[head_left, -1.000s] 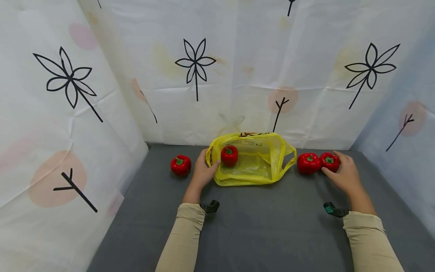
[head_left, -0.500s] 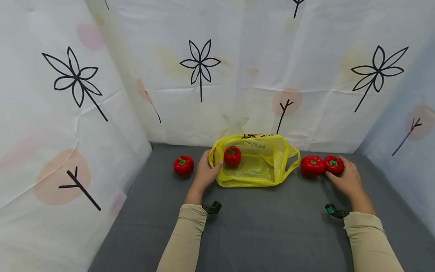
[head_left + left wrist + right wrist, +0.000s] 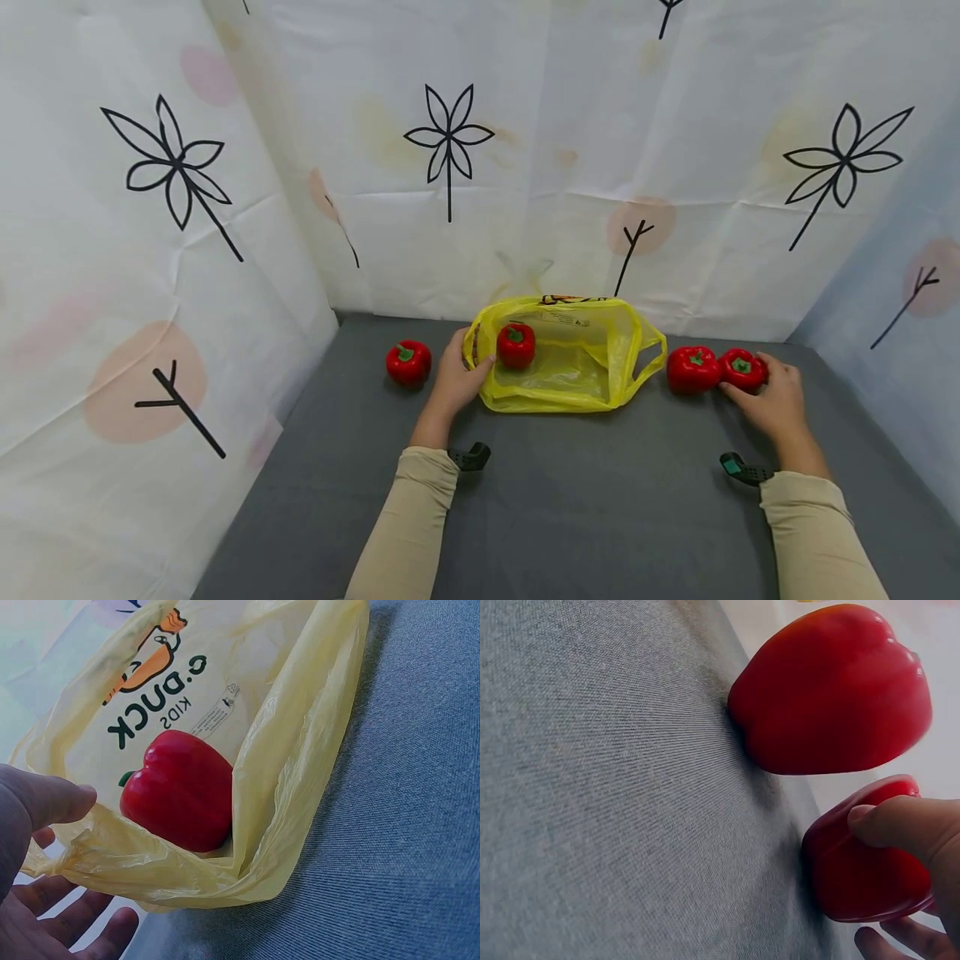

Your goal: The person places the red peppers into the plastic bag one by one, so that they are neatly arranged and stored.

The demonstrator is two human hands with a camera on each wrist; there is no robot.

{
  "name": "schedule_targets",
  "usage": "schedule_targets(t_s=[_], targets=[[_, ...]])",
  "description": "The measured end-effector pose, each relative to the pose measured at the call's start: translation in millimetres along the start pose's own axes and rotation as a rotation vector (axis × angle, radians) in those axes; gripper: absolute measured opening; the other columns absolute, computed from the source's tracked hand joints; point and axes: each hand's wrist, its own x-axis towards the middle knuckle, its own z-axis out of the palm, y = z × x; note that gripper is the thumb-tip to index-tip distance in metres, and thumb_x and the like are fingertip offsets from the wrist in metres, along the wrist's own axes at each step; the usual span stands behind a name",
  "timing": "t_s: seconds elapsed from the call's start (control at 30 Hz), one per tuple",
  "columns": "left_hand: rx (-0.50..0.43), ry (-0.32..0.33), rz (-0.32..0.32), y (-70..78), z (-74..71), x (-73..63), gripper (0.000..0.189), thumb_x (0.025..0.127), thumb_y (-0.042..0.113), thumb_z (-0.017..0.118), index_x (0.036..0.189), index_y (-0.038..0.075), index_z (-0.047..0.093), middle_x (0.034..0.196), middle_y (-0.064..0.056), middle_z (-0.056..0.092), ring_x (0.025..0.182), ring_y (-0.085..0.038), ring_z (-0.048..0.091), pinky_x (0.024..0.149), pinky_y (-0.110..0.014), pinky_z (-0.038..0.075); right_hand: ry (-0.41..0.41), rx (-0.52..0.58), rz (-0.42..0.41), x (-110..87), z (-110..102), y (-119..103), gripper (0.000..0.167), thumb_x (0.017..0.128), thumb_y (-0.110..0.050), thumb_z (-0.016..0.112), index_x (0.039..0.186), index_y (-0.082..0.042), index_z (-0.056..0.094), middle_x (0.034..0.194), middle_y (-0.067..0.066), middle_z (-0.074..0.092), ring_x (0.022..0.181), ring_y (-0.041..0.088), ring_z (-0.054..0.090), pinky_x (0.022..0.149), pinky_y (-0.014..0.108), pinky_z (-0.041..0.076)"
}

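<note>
On yellow bag (image 3: 300,765), DUCK lettering (image 3: 144,718), left wrist view only

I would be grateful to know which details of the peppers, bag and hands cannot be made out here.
Bagged pepper, end away from its stem: left wrist view, partly hidden by a fold of the yellow bag.
Small print on the bag: left wrist view, too small to read.
Left hand: left wrist view, cut off by the left edge.
Right hand: right wrist view, cut off by the right edge.
</note>
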Motion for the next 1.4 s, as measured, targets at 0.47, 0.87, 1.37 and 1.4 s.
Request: schedule_targets(t_s=[0.47, 0.87, 1.37, 1.4], targets=[[-0.022, 0.006, -0.022, -3.0, -3.7, 0.8, 0.057, 0.101, 0.020, 0.074, 0.152, 0.015, 0.048, 0.140, -0.013, 0.061, 0.126, -0.031, 0.064, 0.097, -0.050, 0.060, 0.154, 0.119, 0.046, -10.5, -29.4, -41.4, 0.083, 0.097, -0.031, 0.079, 0.162, 0.000, 0.038, 0.158, 0.031, 0.038, 0.135, 0.053, 0.051, 0.072, 0.001, 0.036], [0.000, 0.003, -0.007, -0.8, -3.3, -1.1, 0.058, 0.101, 0.023, 0.073, 0.153, 0.014, 0.048, 0.143, -0.012, 0.060, 0.129, -0.030, 0.061, 0.104, -0.051, 0.055, 0.061, 0.301, -0.246, -24.2, -10.8, -118.8, 0.079, 0.091, -0.018, 0.086, 0.159, -0.006, 0.046, 0.147, 0.023, 0.047, 0.133, 0.046, 0.051, 0.094, 0.002, 0.041], [0.001, 0.005, -0.008, -1.2, -1.6, -0.6, 0.057, 0.101, 0.022, 0.074, 0.152, 0.015, 0.050, 0.142, -0.011, 0.061, 0.128, -0.030, 0.062, 0.102, -0.051, 0.056, -0.226, 0.393, -0.411, -26.9, 68.7, -167.7, 0.080, 0.090, -0.012, 0.086, 0.159, -0.001, 0.045, 0.147, 0.026, 0.049, 0.133, 0.047, 0.054, 0.096, 0.065, 0.056], [0.004, 0.004, -0.004, -1.3, -1.3, -0.7, 0.057, 0.101, 0.022, 0.074, 0.151, 0.015, 0.050, 0.142, -0.011, 0.061, 0.128, -0.030, 0.062, 0.102, -0.051, 0.056, -0.242, 0.383, -0.415, -25.7, 72.6, -170.0, 0.081, 0.091, -0.012, 0.086, 0.159, 0.000, 0.045, 0.147, 0.027, 0.048, 0.133, 0.047, 0.054, 0.096, 0.064, 0.056]])
